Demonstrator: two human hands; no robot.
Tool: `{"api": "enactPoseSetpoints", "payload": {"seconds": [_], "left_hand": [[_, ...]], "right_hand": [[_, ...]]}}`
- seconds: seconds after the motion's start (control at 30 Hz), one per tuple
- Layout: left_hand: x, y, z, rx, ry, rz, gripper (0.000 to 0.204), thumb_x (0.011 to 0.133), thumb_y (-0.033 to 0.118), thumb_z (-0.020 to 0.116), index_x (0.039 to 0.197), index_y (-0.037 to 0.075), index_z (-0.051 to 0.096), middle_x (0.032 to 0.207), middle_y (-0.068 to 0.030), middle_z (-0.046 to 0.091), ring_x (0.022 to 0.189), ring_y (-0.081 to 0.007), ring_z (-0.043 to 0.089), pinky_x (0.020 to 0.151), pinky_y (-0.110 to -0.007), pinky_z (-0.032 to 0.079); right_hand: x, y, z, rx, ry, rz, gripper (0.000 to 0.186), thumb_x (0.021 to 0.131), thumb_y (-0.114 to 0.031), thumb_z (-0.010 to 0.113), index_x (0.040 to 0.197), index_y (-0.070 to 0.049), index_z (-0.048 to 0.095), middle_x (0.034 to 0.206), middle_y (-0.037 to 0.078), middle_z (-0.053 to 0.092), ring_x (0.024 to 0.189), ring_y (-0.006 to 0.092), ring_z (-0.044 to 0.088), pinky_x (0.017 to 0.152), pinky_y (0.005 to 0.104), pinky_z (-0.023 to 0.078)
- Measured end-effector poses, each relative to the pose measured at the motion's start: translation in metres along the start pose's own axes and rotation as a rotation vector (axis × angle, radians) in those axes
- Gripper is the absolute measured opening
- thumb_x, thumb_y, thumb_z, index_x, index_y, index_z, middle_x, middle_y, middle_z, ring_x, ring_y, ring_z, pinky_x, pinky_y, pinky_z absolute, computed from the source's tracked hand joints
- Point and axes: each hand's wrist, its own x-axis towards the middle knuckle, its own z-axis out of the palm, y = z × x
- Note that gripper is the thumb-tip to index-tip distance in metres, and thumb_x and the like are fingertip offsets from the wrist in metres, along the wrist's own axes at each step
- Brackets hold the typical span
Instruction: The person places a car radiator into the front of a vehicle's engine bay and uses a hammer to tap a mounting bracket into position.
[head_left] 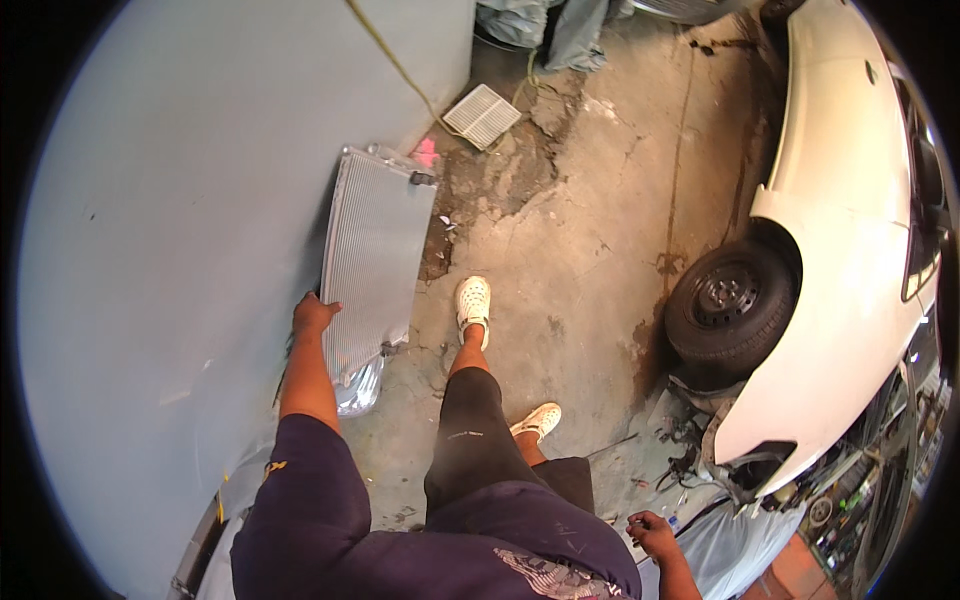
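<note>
Gripping the edge of the radiator point(372, 270) with my left hand point(313, 315), I keep it upright against the wall point(180, 200). My right hand point(652, 533) hangs loosely curled, holding nothing, near the white car point(840, 250).

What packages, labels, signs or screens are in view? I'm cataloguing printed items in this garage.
Pink tag: small, bright, on the floor by the wall, at the radiator's far end.
Clear plastic wrap: shiny, bunched at the radiator's near end, below the left hand.
No signs or screens.

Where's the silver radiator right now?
In the head view, the radiator leans against the grey wall on the person's left, with the left hand on its near edge.
</note>
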Motion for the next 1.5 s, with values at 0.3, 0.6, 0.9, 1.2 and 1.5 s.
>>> {"api": "enactPoseSetpoints", "payload": {"seconds": [0.3, 0.6, 0.9, 1.2, 1.5], "left_hand": [[-0.013, 0.066, 0.054, 0.222, -0.073, 0.313, 0.068, 0.086, 0.052, 0.085, 0.127, -0.002, 0.075, 0.129, -0.0245, 0.075, 0.121, -0.0424, 0.072, 0.103, -0.05, 0.057], [-0.128, 0.097, 0.016, 0.08, -0.078, 0.548, 0.044, 0.09, 0.027, 0.081, 0.121, -0.004, 0.076, 0.107, -0.0222, 0.08, 0.096, -0.0367, 0.077, 0.085, -0.048, 0.06], [-0.366, 0.09, 0.015, 0.185, -0.268, 0.46, 0.023, 0.099, 0.021, 0.077, 0.086, 0.008, 0.064, 0.068, 0.0002, 0.046, 0.048, -0.0147, 0.04, 0.042, -0.036, 0.033], [-0.526, 0.104, 0.06, 0.598, -0.282, 0.493, 0.022, 0.098, 0.022, 0.081, 0.097, 0.005, 0.069, 0.07, -0.0007, 0.051, 0.05, -0.0129, 0.038, 0.044, -0.034, 0.032], [-0.647, 0.115, 0.181, 1.262, -0.234, 0.749, 0.048, 0.09, 0.023, 0.089, 0.122, -0.006, 0.069, 0.084, -0.0132, 0.069, 0.055, -0.0217, 0.058, 0.047, -0.042, 0.048]], "right_hand": [[-0.011, 0.075, 0.079, 0.064, 0.117, -0.045, 0.032, 0.093, -0.025, 0.083, 0.118, -0.006, 0.077, 0.094, 0.006, 0.075, 0.084, 0.0167, 0.068, 0.077, 0.0357, 0.055], [0.004, 0.262, 0.193, 0.56, 0.102, -0.191, 0.033, 0.096, -0.036, 0.08, 0.115, -0.009, 0.078, 0.094, 0.005, 0.076, 0.079, 0.0141, 0.069, 0.072, 0.0349, 0.057], [0.039, 0.505, 0.444, 1.142, 0.203, 0.048, 0.035, 0.093, -0.037, 0.082, 0.118, -0.013, 0.08, 0.09, 0.007, 0.077, 0.09, 0.0226, 0.074, 0.082, 0.0367, 0.059], [0.05, 0.59, 0.507, 1.481, 0.29, 0.163, 0.018, 0.093, -0.018, 0.082, 0.099, -0.007, 0.07, 0.077, 0.005, 0.068, 0.06, 0.0167, 0.061, 0.051, 0.0354, 0.052], [0.196, 0.711, 0.239, 1.234, 0.865, -0.143, 0.02, 0.094, -0.019, 0.08, 0.105, -0.005, 0.071, 0.08, 0.005, 0.068, 0.064, 0.015, 0.063, 0.054, 0.0349, 0.05]]}}
